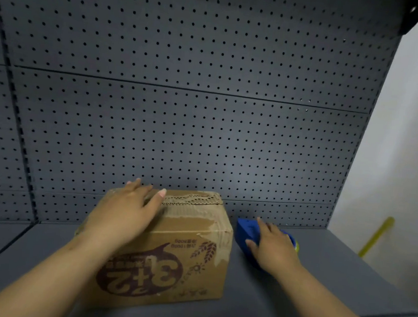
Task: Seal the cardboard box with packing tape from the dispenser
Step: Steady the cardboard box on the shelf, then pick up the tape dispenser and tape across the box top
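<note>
A brown cardboard box (184, 257) with dark upside-down print stands on the grey shelf (331, 282). Its top flaps are closed and their edge looks torn. My left hand (124, 216) lies flat on the box's top left, fingers spread. To the right of the box lies a blue tape dispenser (247, 231) on the shelf. My right hand (273, 247) rests on the dispenser, fingers curled over it, and hides most of it. A bit of yellowish tape roll (296, 245) shows past the hand.
A dark grey pegboard wall (182, 105) rises right behind the box. The shelf's front edge (378, 316) runs close to me. A white wall (405, 150) and a yellow stick (375, 236) stand at the right.
</note>
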A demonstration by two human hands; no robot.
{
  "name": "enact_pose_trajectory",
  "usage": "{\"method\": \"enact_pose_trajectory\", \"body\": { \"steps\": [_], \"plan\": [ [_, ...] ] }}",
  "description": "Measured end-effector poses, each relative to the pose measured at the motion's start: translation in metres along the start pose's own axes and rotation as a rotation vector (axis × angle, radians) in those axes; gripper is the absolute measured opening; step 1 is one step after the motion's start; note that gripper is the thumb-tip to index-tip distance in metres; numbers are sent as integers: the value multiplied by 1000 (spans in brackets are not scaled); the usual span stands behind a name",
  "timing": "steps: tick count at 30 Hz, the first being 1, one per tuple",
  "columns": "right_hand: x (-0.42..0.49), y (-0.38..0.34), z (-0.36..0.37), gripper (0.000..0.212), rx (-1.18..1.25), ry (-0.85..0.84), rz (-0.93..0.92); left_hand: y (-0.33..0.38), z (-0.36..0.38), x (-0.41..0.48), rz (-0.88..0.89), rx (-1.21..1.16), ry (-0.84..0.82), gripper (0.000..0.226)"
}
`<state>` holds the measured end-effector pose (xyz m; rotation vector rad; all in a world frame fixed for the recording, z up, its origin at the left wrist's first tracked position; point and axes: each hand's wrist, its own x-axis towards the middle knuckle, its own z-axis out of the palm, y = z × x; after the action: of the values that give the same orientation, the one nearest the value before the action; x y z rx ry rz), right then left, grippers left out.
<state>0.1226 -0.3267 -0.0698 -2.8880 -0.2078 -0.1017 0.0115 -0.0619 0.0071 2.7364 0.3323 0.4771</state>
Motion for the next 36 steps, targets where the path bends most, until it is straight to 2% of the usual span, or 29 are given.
{"method": "enact_pose_trajectory", "body": {
  "steps": [5, 9, 18, 23, 27, 30, 33, 36],
  "plan": [
    [3, 17, 27, 83, -229, -22, 17, 14, 6, -3, -1, 30, -29, 63],
    [4, 26, 35, 77, -296, 89, -33, 13, 9, -4, -19, 47, -33, 65],
    [16, 47, 35, 66, -112, 231, -186, 14, 14, -6, -25, 112, -7, 63],
    [19, 51, 22, 70, -8, 380, -262, 11, 17, -5, -26, 135, -6, 64],
    [19, 46, -2, 88, 4, 262, -241, 9, 19, -3, -20, 150, -1, 65],
    [17, 42, -14, 83, -88, 263, -253, 7, 19, -2, -13, 150, -8, 66],
    [14, 35, -33, 79, -112, 395, -299, 7, 17, -2, 6, 106, 4, 65],
    [7, 16, -65, 80, -138, 552, -423, 7, 10, 0, -4, -16, 1, 61]
  ]
}}
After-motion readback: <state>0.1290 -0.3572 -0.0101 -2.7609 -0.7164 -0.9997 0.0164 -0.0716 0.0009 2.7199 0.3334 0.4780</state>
